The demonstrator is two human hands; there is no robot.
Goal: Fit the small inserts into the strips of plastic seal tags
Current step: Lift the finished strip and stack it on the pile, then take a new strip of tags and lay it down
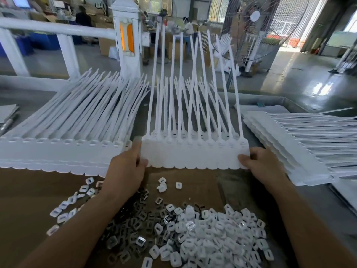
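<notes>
Two-handed: left hand (125, 171) and right hand (264, 167) pinch ends of the crosswise strip (195, 155), tails pointing upward.

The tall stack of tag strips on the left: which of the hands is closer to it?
Left. The left hand holds one end of the held strip, right beside the stack; the right hand pinches the other end, on the side away from it.

held strip (195, 155): white row of joined tags, bodies toward 6 o'clock, tails fanning up toward 12, pinched at each end by the left hand (125, 171) and right hand (264, 165).
inserts (202, 235): small white slotted squares, some metallic, heaped at 6 o'clock.
stacked strips (58, 151): piles at 9 and 3 o'clock.
</notes>
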